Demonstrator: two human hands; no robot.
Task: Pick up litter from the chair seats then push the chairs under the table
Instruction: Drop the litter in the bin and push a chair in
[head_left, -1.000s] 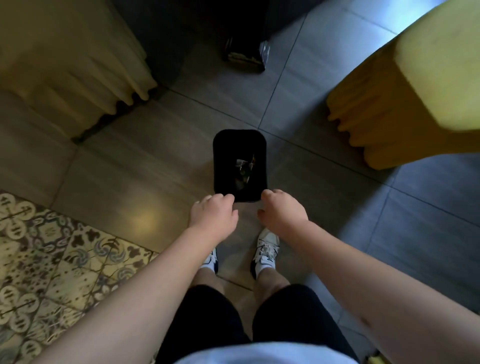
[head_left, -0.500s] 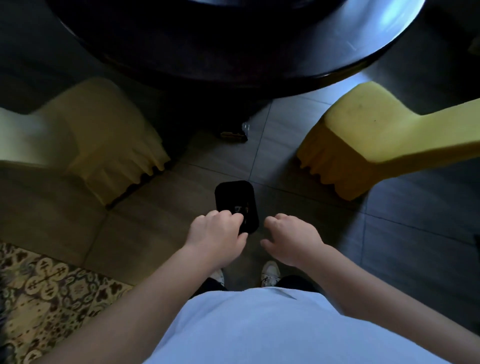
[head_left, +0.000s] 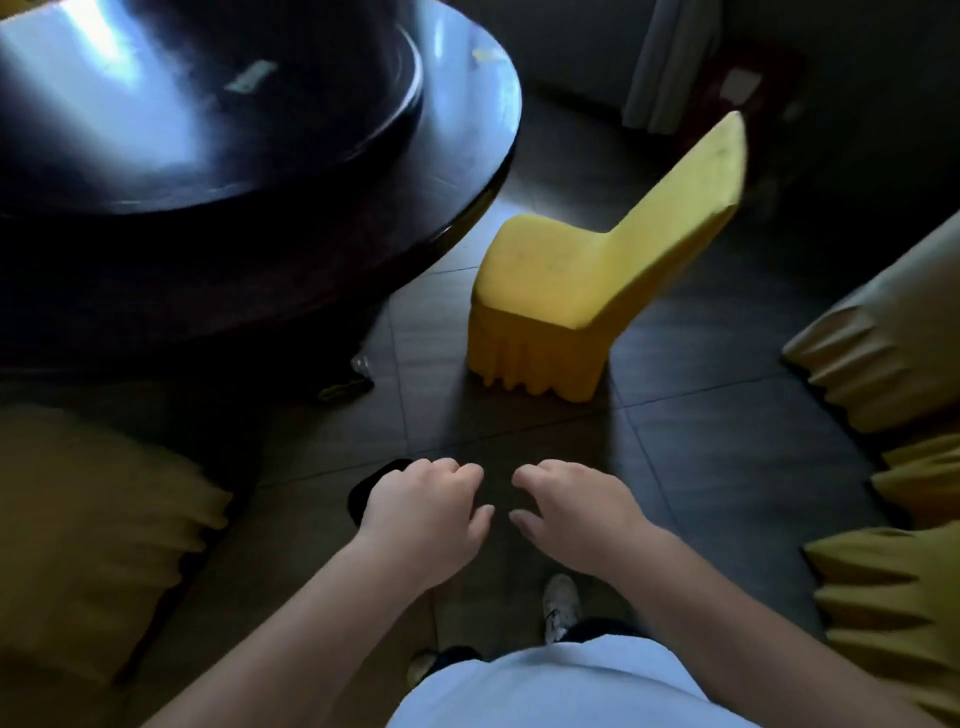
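Note:
A yellow-covered chair stands pulled out from the dark round table, and its seat looks bare. My left hand and my right hand hover side by side above the floor. Their fingers are loosely curled and hold nothing. A small black bin stands on the floor, mostly hidden behind my left hand. Another covered chair sits at the left in shadow, and I cannot make out anything on it.
More covered chairs crowd the right edge. A raised turntable tops the table, with small scraps on it. Something small lies by the table's foot. Dark tiled floor lies between the chairs. My shoe is below my right hand.
My view has lifted from the bin on the floor and turned right toward the table and the yellow chair. Both hands stay empty and close together.

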